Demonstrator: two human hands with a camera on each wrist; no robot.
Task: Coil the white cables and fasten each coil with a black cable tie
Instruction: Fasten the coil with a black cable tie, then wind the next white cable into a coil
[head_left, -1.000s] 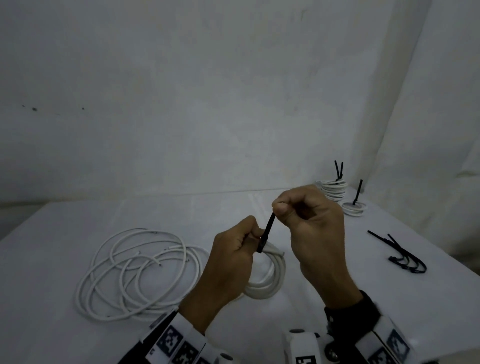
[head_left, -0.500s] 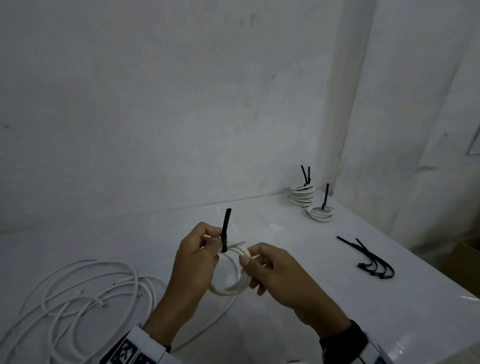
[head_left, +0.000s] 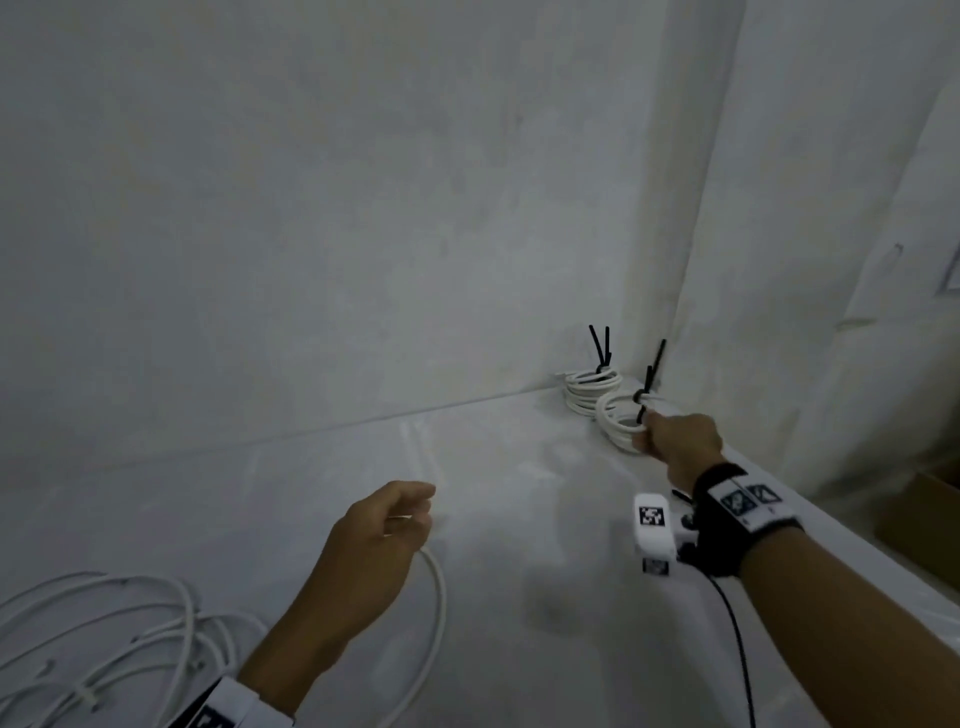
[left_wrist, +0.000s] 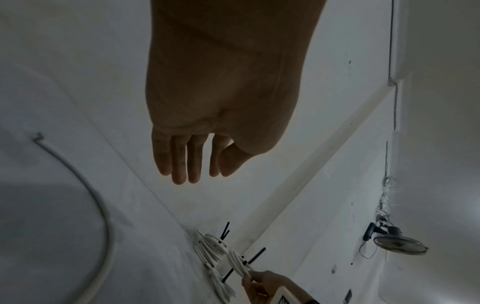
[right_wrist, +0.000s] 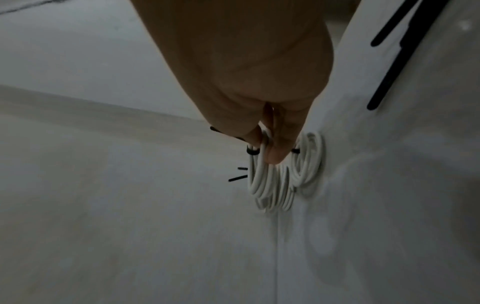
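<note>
While our right hand (head_left: 675, 441) pinches a freshly tied coil (head_left: 621, 421) by its near rim, we carry it to the far right corner of the table (head_left: 519, 519), just beside the finished coils (head_left: 589, 389) whose black tie tails stand up. By our count several coils are done; the loose white cables (head_left: 104, 639) at near left remain, one strand curving just under our left hand (head_left: 374, 540), which hangs relaxed and holds nothing.

Your right hand (right_wrist: 259, 92) pinches a tied white cable coil (right_wrist: 261, 179), just beside another coil (right_wrist: 309, 160) on the counter (right_wrist: 130, 236).
</note>
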